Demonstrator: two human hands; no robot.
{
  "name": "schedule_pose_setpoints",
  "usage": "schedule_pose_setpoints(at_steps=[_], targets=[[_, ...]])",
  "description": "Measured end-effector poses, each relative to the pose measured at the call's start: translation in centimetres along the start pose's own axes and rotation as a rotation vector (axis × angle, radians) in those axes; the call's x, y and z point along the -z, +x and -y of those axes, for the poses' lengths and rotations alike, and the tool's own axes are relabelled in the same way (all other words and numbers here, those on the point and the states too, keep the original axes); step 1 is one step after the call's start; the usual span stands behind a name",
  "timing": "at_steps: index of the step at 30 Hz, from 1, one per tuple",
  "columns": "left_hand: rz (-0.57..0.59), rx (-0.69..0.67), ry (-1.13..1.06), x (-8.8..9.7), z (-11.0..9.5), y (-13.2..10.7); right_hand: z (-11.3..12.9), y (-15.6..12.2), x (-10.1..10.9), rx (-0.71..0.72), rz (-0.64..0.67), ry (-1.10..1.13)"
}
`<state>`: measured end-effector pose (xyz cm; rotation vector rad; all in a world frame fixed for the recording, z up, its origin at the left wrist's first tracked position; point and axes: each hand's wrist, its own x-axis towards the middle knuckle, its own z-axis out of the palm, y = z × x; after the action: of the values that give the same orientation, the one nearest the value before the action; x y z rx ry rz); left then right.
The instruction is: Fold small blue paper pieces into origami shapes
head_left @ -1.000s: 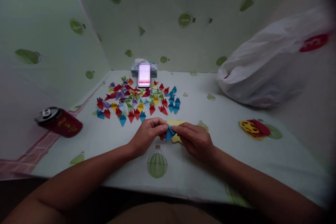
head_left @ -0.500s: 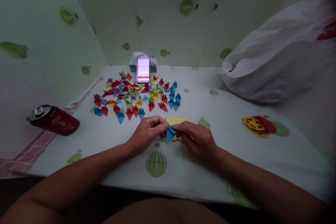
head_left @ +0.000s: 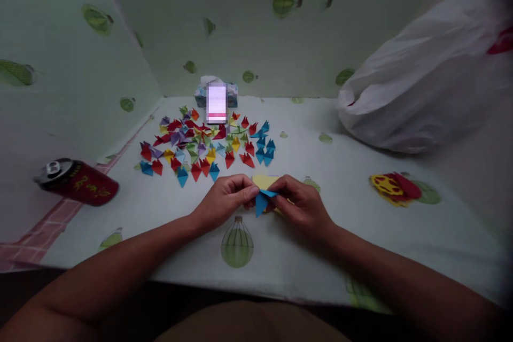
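Observation:
My left hand [head_left: 224, 199] and my right hand [head_left: 301, 204] meet at the middle of the table, both pinched on a small folded blue paper piece [head_left: 262, 200]. Its point hangs down between my fingertips. Under my hands lies a yellow paper sheet [head_left: 265, 180], partly hidden by the fingers. Just beyond, a spread of several small folded paper pieces [head_left: 208, 144] in red, blue, yellow, green and purple covers the table.
A red can [head_left: 76, 181] lies on its side at the left. A white plastic bag [head_left: 420, 80] fills the right back corner. Red and yellow paper scraps [head_left: 395, 187] lie at the right. A tissue box [head_left: 216, 95] stands against the back wall.
The blue piece has been turned slightly between my fingers, and my hands have shifted a little away from me. Nothing else has moved.

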<state>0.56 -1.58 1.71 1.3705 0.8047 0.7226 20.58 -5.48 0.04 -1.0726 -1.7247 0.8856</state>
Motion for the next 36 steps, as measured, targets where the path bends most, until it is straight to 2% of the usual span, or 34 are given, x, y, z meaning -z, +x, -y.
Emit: schedule_pose_setpoints(at_steps=[11, 17, 19, 27, 36], targets=[[-0.041, 0.065, -0.009, -0.17, 0.01, 0.17, 0.0, -0.28, -0.38, -0.079, 0.041, 0.163], [-0.025, 0.098, -0.076, -0.12, 0.26, 0.18, 0.19, -0.26, -0.33, -0.109, 0.059, 0.222], [-0.029, 0.107, -0.102, -0.13, 0.33, 0.16, 0.01, -0.27, -0.4, -0.073, 0.036, 0.215], [-0.028, 0.166, -0.232, -0.34, 0.36, -0.01, -0.44, -0.47, -0.43, 0.218, -0.014, 0.008], [0.005, 0.125, -0.219, -0.26, 0.69, -0.08, -0.66, -0.42, -0.33, 0.284, -0.012, -0.061]])
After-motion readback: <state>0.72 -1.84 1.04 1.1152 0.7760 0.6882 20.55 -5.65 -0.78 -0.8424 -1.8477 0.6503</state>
